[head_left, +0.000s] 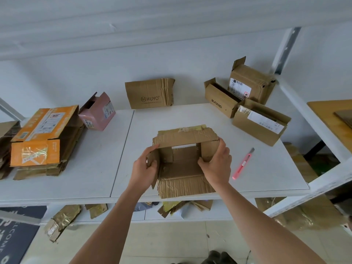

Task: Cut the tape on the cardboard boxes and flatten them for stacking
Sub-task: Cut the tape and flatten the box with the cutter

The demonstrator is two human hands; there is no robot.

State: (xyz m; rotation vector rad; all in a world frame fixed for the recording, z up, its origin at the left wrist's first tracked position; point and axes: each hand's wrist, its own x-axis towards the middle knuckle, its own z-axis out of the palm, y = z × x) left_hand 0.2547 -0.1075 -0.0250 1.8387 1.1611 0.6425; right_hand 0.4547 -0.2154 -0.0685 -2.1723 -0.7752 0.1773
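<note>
Head view, looking down on a white table [95, 168]. Both forearms reach forward from the lower edge and converge on an open brown cardboard box [182, 168] standing at the table's near edge, its opening facing up and its flaps spread.

The left hand [145, 164] grips the box's left side flap: the thumb lies across the flap's outer face, while the fingers [152, 150] curl over its upper edge. The right hand [216, 164] grips the right side flap in mirror fashion, its thumb inside the opening and its fingers [223, 147] wrapped round the outer face.

Between the two sets of fingers lies the box's interior, creased and bearing strips of tape. Beyond the fingertips the far flap stands raised. To the right of the right hand's fingers, apart from them, a pink utility knife [243, 163] lies on the table, blade end pointing away.

Well to the left of the left hand's fingers lies a stack of flattened boxes [43, 141], topped by an orange one. Far beyond the right fingers stand three unflattened brown boxes [245, 100].
</note>
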